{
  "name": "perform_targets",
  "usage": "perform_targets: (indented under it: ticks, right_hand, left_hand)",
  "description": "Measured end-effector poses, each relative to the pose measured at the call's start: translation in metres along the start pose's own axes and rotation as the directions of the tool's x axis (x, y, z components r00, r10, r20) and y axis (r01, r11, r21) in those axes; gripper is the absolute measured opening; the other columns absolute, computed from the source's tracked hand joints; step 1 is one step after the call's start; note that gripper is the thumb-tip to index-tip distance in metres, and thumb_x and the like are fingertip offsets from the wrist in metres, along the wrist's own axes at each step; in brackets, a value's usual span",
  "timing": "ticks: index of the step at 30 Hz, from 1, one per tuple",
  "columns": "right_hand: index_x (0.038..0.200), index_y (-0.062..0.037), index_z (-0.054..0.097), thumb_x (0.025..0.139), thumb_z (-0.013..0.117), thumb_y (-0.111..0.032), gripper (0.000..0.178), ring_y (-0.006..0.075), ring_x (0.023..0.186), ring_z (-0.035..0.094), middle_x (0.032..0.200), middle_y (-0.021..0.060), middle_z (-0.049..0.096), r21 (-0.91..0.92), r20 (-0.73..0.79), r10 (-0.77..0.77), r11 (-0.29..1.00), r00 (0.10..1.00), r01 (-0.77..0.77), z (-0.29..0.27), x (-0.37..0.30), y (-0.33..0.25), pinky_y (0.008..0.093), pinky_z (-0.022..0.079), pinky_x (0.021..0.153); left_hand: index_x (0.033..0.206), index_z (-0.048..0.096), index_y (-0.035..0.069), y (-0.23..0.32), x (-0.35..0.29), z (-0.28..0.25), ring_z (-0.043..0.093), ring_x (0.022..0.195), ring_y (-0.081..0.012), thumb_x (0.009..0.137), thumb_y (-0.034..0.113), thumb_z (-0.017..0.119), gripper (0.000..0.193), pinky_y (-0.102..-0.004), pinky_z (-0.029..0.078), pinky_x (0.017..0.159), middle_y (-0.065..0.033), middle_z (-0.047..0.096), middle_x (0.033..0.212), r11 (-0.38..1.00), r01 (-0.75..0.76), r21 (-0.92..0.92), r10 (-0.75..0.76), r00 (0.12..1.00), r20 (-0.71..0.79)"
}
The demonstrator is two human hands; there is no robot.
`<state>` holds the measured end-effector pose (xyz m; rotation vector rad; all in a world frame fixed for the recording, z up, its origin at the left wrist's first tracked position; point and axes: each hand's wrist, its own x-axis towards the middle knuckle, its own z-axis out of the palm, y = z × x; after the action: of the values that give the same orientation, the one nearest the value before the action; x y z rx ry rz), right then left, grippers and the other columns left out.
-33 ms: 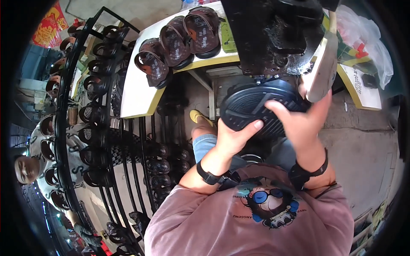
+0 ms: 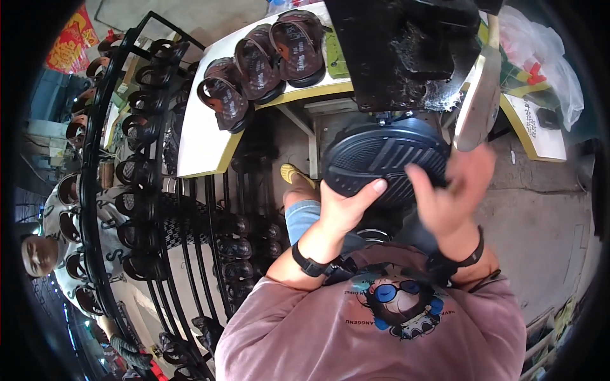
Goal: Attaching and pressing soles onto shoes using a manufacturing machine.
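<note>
Left of the held sole, a rack (black) holds sandals.

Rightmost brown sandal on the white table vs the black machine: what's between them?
Head view: a green object, kind unclear, lies on the white table between that sandal and the black machine.

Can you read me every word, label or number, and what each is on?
I won't copy wording, but writing stands here:
Pink shirt: small letters round a cartoon print.
Brown sandals: pale lettering on the insoles.
Red banner: gold characters, blurred.
White tabletop: small dark marks, too small.
Grey shirt: dark letters, partly hidden.
Black sole: none discernible.
</note>
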<state>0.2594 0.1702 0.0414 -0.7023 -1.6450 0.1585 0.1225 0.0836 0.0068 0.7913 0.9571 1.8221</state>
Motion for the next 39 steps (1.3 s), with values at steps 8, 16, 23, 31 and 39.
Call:
perform_targets:
  ticks: [8,16,23,31,39]
  right_hand:
    - [0.121,-0.0001,0.052,0.062,0.080,-0.020,0.069,0.0239,0.116,0.049,0.122,0.0117,0.055,0.272,0.854,0.303,0.433,0.422,-0.860,-0.017,-0.095,0.058,0.0369,0.036,0.100]
    - [0.111,-0.0027,0.058,0.076,0.066,-0.002,0.035,0.0164,0.096,0.056,0.106,0.0045,0.061,0.718,0.544,0.475,0.163,0.692,-0.676,0.015,-0.065,0.006,0.0311,0.044,0.087]
    - [0.110,-0.0011,0.059,0.075,0.069,-0.001,0.036,0.0155,0.096,0.057,0.106,0.0055,0.062,0.640,0.682,0.416,0.058,0.601,-0.766,0.047,-0.059,-0.020,0.0300,0.046,0.085]
    - [0.113,-0.0005,0.056,0.071,0.075,-0.005,0.047,0.0179,0.100,0.058,0.109,0.0092,0.061,0.576,0.709,0.251,0.333,0.659,-0.747,0.051,-0.046,-0.005,0.0320,0.046,0.088]
    - [0.121,-0.0020,0.047,0.057,0.085,-0.032,0.080,0.0259,0.088,0.057,0.104,0.0107,0.050,0.216,0.455,0.371,0.836,0.809,-0.505,0.009,-0.055,0.009,0.0356,0.046,0.079]
  left_hand:
    - [0.126,0.047,0.004,-0.007,-0.016,-0.009,0.056,0.108,-0.0266,0.079,0.029,0.072,0.058,-0.0437,0.046,0.094,-0.0119,0.055,0.120,0.985,-0.057,-0.163,0.016,0.970,-0.243]
    - [0.130,0.043,0.005,-0.016,-0.011,-0.075,0.048,0.119,-0.0293,0.080,0.029,0.069,0.061,-0.0501,0.039,0.101,-0.0100,0.052,0.128,0.787,0.014,-0.617,-0.171,0.966,-0.195]
    - [0.117,0.052,0.003,0.084,0.042,-0.097,0.057,0.101,-0.0239,0.080,0.038,0.067,0.053,-0.0364,0.046,0.086,-0.0146,0.057,0.112,0.835,-0.122,0.536,0.360,0.858,-0.366]
    - [0.085,0.064,-0.001,0.079,0.065,0.001,0.059,0.068,-0.0076,0.064,0.018,0.083,0.035,-0.0235,0.049,0.061,-0.0058,0.065,0.075,0.691,-0.062,0.720,-0.177,0.952,0.251]
    - [0.104,0.056,-0.001,0.015,0.012,0.005,0.060,0.091,-0.0124,0.079,0.005,0.072,0.030,-0.0266,0.047,0.084,-0.0084,0.064,0.098,1.000,0.024,-0.002,-0.024,0.997,-0.074]
